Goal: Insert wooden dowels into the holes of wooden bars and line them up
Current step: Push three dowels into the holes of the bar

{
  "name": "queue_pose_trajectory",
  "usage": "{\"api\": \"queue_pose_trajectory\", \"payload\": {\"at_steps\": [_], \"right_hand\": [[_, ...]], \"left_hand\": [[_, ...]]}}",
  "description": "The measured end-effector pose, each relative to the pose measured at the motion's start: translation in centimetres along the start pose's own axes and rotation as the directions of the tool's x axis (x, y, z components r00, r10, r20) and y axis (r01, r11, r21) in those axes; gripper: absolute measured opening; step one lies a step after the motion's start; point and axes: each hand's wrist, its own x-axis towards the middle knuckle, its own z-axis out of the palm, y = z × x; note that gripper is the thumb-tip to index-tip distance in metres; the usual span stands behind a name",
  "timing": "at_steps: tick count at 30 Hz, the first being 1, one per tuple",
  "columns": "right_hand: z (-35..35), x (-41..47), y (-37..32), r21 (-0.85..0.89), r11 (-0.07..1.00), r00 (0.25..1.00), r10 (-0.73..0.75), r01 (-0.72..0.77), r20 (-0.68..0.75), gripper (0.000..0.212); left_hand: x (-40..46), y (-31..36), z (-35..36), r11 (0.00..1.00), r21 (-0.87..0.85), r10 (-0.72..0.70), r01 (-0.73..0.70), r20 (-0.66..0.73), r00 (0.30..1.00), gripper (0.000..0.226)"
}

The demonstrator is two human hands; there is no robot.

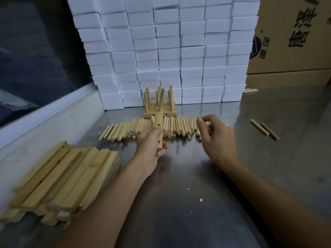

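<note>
On steel table [197, 176], left hand [152, 145] gripping bar [159, 131]

The cardboard box [290, 34] at the upper right is showing large black Chinese characters, turned sideways, beside a round logo.

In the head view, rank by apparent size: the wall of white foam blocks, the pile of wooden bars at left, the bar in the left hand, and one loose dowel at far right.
1. Wall of white foam blocks
2. Pile of wooden bars, though nearness to the camera enlarges it
3. Bar held in the left hand
4. Loose dowel
</note>
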Motion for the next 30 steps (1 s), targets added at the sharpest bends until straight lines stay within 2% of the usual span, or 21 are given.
{"api": "queue_pose_trajectory", "payload": {"at_steps": [7, 11, 15, 19, 25, 30], "right_hand": [[0.0, -0.2, -0.4, -0.019, 1.0, 1.0, -0.015, 0.015, 0.005, 0.039], [0.2, -0.3, -0.6, 0.002, 0.996, 0.996, -0.087, 0.087, -0.023, 0.034], [0.4, -0.3, -1.4, 0.02, 0.973, 0.973, -0.227, 0.228, -0.048, 0.016], [0.9, -0.9, -2.1, -0.014, 0.936, 0.936, -0.35, 0.351, 0.02, 0.017], [1.1, -0.7, -1.7, 0.041, 0.93, 0.928, -0.367, 0.365, 0.066, 0.008], [1.0, -0.6, -1.9, 0.046, 0.921, 0.917, -0.389, 0.386, 0.091, 0.011]], "left_hand": [[-0.8, -0.5, 0.7, 0.999, 0.009, -0.031, 0.031, 0.04, 0.999, 0.017], [-0.8, -0.6, 0.7, 0.999, 0.041, -0.023, 0.02, 0.06, 0.998, 0.015], [-0.8, -0.8, 0.8, 0.998, 0.065, -0.011, 0.006, 0.083, 0.996, 0.014], [-0.9, -1.2, 1.1, 0.99, 0.133, 0.036, -0.05, 0.108, 0.993, 0.013], [-0.9, -1.4, 1.2, 0.981, 0.175, 0.059, -0.078, 0.114, 0.992, 0.016], [-1.3, -1.6, 1.2, 0.959, 0.249, 0.108, -0.136, 0.123, 0.987, 0.016]]}}
